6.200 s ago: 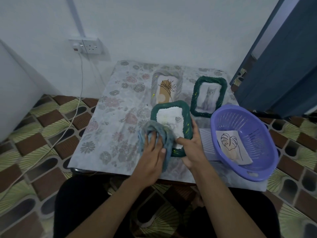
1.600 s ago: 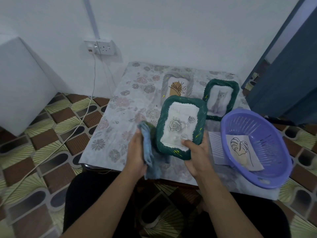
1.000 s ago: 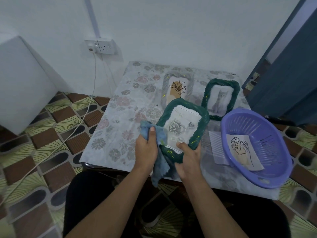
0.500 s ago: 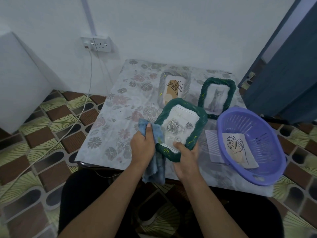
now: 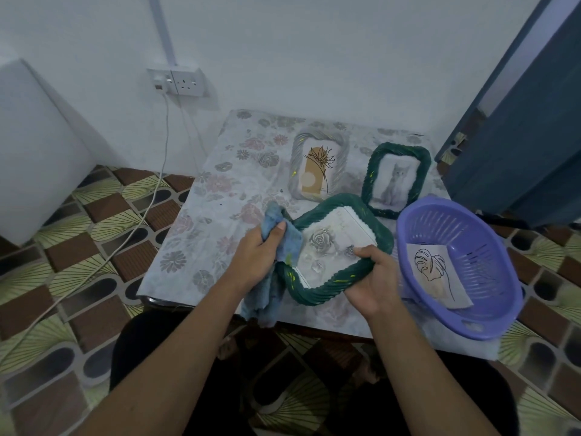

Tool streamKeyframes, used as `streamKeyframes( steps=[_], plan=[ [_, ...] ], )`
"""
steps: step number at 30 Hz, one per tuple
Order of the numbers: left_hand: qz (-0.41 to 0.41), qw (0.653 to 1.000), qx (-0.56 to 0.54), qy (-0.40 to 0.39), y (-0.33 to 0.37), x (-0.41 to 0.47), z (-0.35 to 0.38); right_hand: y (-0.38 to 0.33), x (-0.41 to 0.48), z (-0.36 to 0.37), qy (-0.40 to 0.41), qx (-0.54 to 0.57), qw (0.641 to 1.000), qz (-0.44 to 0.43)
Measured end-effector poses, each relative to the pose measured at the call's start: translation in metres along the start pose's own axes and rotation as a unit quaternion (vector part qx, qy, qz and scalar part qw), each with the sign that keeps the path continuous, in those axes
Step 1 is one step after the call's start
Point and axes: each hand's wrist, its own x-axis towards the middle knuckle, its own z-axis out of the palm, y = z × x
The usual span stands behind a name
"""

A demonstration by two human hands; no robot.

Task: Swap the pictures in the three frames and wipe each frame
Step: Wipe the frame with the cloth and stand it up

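My right hand (image 5: 372,280) grips the near right edge of a dark green frame (image 5: 374,220) with a rose picture, held tilted above the table's front edge. My left hand (image 5: 256,259) holds a blue cloth (image 5: 290,243) against the frame's left edge, and the cloth's tail hangs below the hand. A grey frame (image 5: 297,146) with a plant drawing lies at the back of the floral table (image 5: 201,234). Right of that frame lies a second green frame (image 5: 421,158) with a cat picture.
A purple plastic basket (image 5: 490,247) stands at the table's right front, with a leaf drawing (image 5: 435,275) inside. A dark blue door (image 5: 528,136) stands at the right. A wall socket (image 5: 180,81) with a white cable hangs left of the table, above the patterned tile floor.
The rose frame has turned clockwise, and my right hand has shifted from its bottom edge to its right side. My left hand has stayed on the frame's left edge with the cloth.
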Motion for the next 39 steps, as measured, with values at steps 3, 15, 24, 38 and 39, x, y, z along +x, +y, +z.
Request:
streamKeyframes(
  steps=[3, 15, 24, 38, 39],
  plan=[
    [-0.020, 0.997, -0.066, -0.046, 0.003, -0.012, 0.005, -0.006, 0.002, 0.003, 0.029, 0.004, 1.000, -0.005],
    [0.266, 0.907, 0.327, -0.002, -0.026, -0.043, 0.047, 0.000, 0.004, 0.010, 0.053, -0.019, 0.998, -0.001],
    [0.155, 0.952, 0.255, 0.060, -0.028, -0.011, 0.036, 0.021, 0.020, 0.008, 0.099, -0.022, 0.993, -0.055],
    [0.196, 0.917, 0.347, -0.003, -0.034, -0.010, 0.019, 0.019, 0.017, 0.007, 0.094, -0.020, 0.994, -0.058],
    [0.179, 0.922, 0.343, 0.009, -0.033, -0.006, 0.016, 0.020, 0.018, 0.005, 0.096, -0.019, 0.994, -0.058]
  ],
)
